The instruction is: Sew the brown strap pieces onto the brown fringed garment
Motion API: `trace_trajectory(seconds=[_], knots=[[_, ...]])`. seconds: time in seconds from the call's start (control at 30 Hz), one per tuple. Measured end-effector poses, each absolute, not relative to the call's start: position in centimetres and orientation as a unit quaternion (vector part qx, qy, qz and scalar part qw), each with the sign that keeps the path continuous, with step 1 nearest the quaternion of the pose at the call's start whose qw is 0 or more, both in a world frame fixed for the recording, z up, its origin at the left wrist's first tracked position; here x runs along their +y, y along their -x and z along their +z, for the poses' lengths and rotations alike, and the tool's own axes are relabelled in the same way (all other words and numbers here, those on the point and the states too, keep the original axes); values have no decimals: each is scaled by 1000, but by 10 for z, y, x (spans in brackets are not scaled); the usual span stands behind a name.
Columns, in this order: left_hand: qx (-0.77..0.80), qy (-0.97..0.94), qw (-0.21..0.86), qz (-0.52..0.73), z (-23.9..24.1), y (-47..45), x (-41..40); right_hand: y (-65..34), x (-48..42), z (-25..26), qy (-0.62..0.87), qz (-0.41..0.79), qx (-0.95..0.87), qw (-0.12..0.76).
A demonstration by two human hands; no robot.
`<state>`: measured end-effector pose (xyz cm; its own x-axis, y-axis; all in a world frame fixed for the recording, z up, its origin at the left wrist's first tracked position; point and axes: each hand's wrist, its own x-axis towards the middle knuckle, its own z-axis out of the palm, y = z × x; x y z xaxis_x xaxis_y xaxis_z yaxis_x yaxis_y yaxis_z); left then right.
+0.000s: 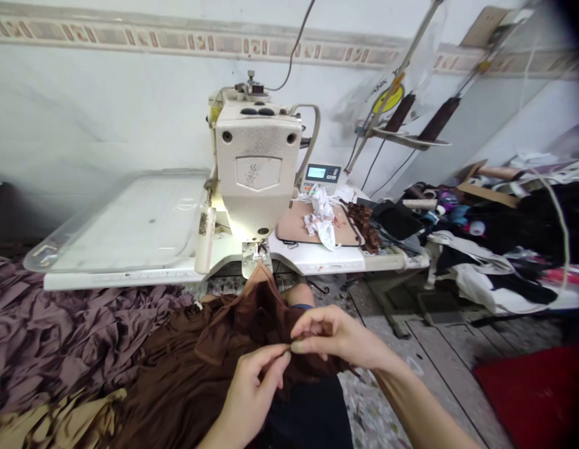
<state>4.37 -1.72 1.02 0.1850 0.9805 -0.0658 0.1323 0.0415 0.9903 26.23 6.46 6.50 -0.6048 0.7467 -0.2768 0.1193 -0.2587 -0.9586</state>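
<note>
Here, left hand (252, 386) and right hand (336, 340) both pinch the brown fabric (214, 349) below the bench (130, 277) front edge, grips clamped.

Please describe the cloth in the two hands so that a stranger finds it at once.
Below the white sewing machine, the brown cloth falls from the needle to the lap, where the left hand and right hand pinch it. It is dark brown; the heap on its left is mauve, the strips below tan.
</note>
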Motion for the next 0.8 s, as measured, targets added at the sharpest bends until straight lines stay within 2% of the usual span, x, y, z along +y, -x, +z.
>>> trace_trajectory(seconds=[0.13, 0.23, 0.3, 0.4, 0.5, 0.57, 0.67, 0.8], knots=[[502, -488, 612, 368, 8, -33, -19, -245, 78, 64, 405, 611, -607, 308], [505, -525, 588, 351, 14, -28, -17, -235, 86, 65, 404, 566, -625, 355], [494, -626, 488, 354, 24, -23, -12, -232, 88, 65, 413, 572, -611, 360], [449, -750, 261, 410, 42, -15, -1, -234, 88, 66, 429, 590, -601, 327], [440, -777, 36, 448, 59, -11, 14, -233, 82, 61, 418, 615, -610, 273], [461, -780, -89, 414, 66, -14, 27, -229, 76, 52, 408, 644, -599, 246], [495, -769, -193, 355, 66, -21, 47, -219, 65, 36, 410, 678, -558, 245], [494, -761, -219, 359, 58, -26, 64, -213, 52, 33, 405, 689, -555, 232]])
